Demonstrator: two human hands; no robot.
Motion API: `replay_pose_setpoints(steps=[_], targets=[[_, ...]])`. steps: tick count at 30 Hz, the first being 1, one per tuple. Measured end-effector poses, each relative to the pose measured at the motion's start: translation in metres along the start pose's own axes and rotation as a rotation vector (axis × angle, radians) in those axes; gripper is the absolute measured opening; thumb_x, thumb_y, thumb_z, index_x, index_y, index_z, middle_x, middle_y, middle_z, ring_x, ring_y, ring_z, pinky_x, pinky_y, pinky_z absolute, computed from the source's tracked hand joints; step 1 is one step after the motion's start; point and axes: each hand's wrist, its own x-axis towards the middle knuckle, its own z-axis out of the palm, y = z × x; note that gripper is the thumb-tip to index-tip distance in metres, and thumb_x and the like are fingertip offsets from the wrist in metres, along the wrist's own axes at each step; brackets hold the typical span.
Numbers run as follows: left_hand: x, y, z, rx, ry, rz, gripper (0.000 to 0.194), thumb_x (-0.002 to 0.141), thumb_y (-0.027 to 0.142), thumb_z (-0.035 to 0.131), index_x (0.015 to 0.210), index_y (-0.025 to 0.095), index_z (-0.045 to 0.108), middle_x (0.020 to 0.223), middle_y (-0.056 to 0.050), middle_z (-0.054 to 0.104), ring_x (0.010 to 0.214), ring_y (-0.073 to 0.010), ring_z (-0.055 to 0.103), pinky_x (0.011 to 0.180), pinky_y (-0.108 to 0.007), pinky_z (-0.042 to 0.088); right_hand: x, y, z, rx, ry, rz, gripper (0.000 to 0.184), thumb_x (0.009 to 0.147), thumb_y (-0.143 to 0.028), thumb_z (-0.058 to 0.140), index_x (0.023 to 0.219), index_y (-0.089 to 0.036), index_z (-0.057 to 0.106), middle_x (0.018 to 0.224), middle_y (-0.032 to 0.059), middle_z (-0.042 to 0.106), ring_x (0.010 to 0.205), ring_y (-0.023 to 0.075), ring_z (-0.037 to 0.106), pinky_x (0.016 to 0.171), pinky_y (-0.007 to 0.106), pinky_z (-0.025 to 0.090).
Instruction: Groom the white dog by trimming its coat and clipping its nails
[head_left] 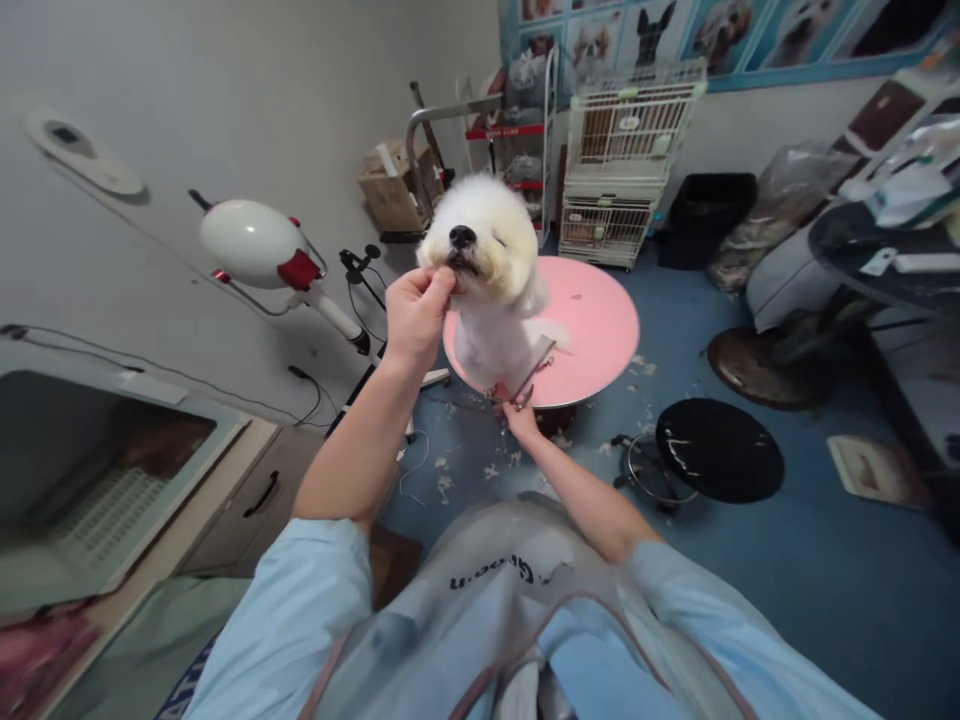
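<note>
A fluffy white dog [491,340] sits on a round pink grooming table [600,315], its head raised and its muzzle turned towards me. My left hand [418,310] is closed at the dog's chin, thumb and fingers pinching the fur just under its mouth. Low at the table's near edge, my right hand [517,412] is closed around what look like grooming scissors [531,388]; the fingers and the dog's body partly cover them. Their finer shape is too small to make out.
A black round stool [720,450] stands right of the table. White cages [630,150] and a black bin [705,220] are behind. On the left are a white-and-red dryer [251,243] and a glass-fronted cabinet [97,470]. Fur clippings litter the blue floor [795,580].
</note>
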Motion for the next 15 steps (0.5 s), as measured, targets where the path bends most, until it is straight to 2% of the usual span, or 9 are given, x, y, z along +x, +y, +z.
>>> replay_pose_setpoints(steps=[3, 8, 12, 15], targets=[[0.005, -0.001, 0.002, 0.06, -0.036, 0.052, 0.031, 0.081, 0.035, 0.061, 0.059, 0.014, 0.055, 0.049, 0.002, 0.044, 0.042, -0.0039, 0.034, 0.042, -0.018, 0.026, 0.013, 0.001, 0.03, 0.203, -0.01, -0.027, 0.013, 0.08, -0.032, 0.047, 0.086, -0.02, 0.048, 0.077, 0.0037, 0.068, 0.071, 0.0165, 0.065, 0.069, 0.029, 0.05], [0.007, -0.002, 0.002, 0.127, -0.07, 0.102, 0.03, 0.081, 0.036, 0.06, 0.06, 0.015, 0.055, 0.052, 0.001, 0.052, 0.045, -0.0052, 0.041, 0.045, -0.018, 0.033, 0.01, -0.008, 0.039, 0.397, 0.008, -0.064, 0.018, 0.077, -0.04, 0.05, 0.081, -0.023, 0.044, 0.07, 0.0011, 0.067, 0.065, 0.0174, 0.065, 0.067, 0.033, 0.053], [0.006, 0.001, 0.006, 0.179, -0.07, 0.144, 0.031, 0.081, 0.036, 0.059, 0.06, 0.015, 0.056, 0.052, 0.0, 0.055, 0.048, -0.0059, 0.046, 0.049, -0.017, 0.037, -0.001, -0.03, 0.048, 0.532, -0.117, -0.105, 0.023, 0.074, -0.041, 0.058, 0.083, -0.024, 0.046, 0.07, 0.0004, 0.068, 0.066, 0.0181, 0.065, 0.067, 0.034, 0.054], [0.004, 0.006, 0.008, 0.235, -0.078, 0.158, 0.032, 0.081, 0.037, 0.058, 0.058, 0.014, 0.056, 0.052, -0.001, 0.056, 0.05, -0.0065, 0.048, 0.051, -0.017, 0.039, -0.009, -0.046, 0.054, 0.673, -0.116, -0.062, 0.025, 0.074, -0.04, 0.06, 0.082, -0.024, 0.044, 0.071, 0.0001, 0.069, 0.066, 0.018, 0.066, 0.069, 0.034, 0.054]])
